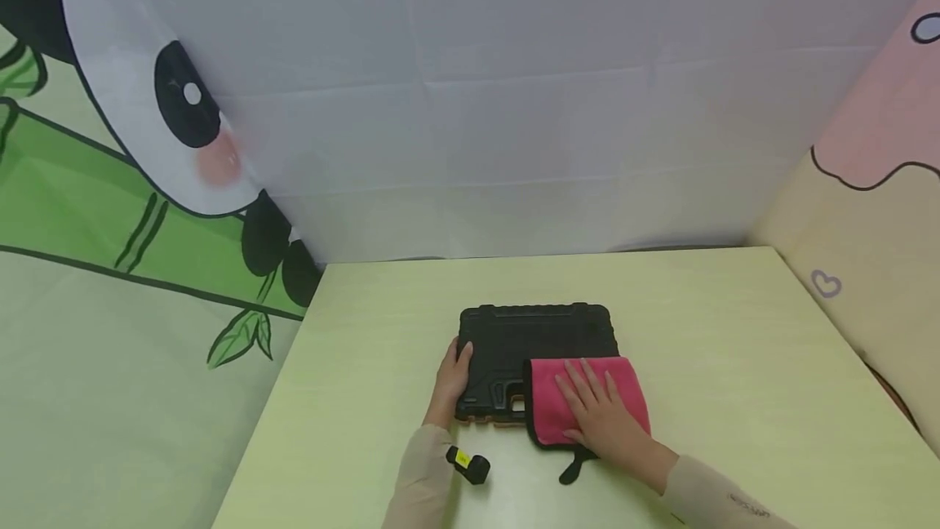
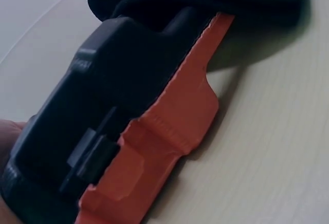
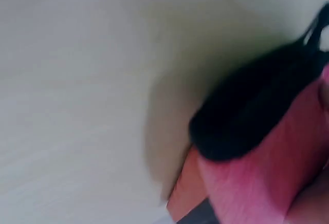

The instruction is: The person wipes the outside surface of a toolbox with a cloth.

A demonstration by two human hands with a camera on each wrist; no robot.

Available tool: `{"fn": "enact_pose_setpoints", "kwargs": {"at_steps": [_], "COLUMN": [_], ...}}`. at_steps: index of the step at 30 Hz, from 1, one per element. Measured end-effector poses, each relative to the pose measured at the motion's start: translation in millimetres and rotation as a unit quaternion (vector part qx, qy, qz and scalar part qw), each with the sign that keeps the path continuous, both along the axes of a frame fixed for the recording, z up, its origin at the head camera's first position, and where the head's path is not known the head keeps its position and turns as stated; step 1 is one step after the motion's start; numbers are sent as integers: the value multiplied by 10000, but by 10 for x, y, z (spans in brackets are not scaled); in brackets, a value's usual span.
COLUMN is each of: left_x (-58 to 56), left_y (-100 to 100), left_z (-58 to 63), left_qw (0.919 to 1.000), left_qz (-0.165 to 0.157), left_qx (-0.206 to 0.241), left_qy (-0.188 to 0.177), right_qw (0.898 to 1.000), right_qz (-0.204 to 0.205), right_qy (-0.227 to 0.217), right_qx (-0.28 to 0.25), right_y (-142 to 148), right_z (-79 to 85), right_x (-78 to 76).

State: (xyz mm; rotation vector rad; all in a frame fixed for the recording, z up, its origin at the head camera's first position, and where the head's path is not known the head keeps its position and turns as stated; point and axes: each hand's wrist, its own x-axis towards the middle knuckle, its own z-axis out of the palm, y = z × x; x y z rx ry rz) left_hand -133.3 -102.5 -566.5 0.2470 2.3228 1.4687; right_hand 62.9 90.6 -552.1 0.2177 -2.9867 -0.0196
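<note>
A black plastic case (image 1: 536,333) with an orange lower half (image 2: 177,113) lies flat on the table. My left hand (image 1: 451,378) grips its left side, the thumb on the upper face. A folded pink cloth (image 1: 547,398) with black edging covers the case's near right corner and hangs over its front. Spread across the cloth, my right hand (image 1: 605,419) presses on it with straight fingers. A black loop (image 1: 571,472) sticks out from the cloth's near edge. In the right wrist view, the cloth (image 3: 252,183) hides most of the case.
The pale yellow table (image 1: 382,325) reaches back to a white fabric backdrop (image 1: 514,145). A printed panel with green bamboo (image 1: 73,178) hangs on the left, and a cream and pink one (image 1: 866,227) on the right. A black wrist device (image 1: 470,465) sits by the left sleeve.
</note>
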Motion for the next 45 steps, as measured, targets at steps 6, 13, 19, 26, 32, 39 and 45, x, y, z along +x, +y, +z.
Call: {"fn": "enact_pose_setpoints", "kwargs": {"at_steps": [6, 13, 19, 26, 32, 39, 45], "left_x": [7, 19, 30, 31, 23, -9, -5], "left_y": [-2, -15, -25, -41, 26, 165, 222], "left_z": [-5, 3, 12, 36, -1, -30, -28], "left_qw": [9999, 9999, 9999, 9999, 9994, 9996, 9978], "left_qz": [-87, -70, -23, -50, 10, 35, 216], "left_qx": [41, -90, -78, -58, -160, 241, 622], "left_qy": [-38, 66, 64, 145, 292, 173, -58], "right_qw": [9981, 9937, 9918, 9912, 9935, 9961, 9975], "right_qz": [475, 807, 861, 1031, 1025, 661, 292], "right_qy": [157, 763, 948, 822, 451, 490, 606], "right_qx": [-373, -135, -14, 87, 201, 319, 196], "right_y": [258, 374, 371, 259, -35, -331, -467], "right_z": [46, -83, -107, -95, -64, -119, -134], "right_x": [13, -34, -52, -161, -396, -704, -790]}}
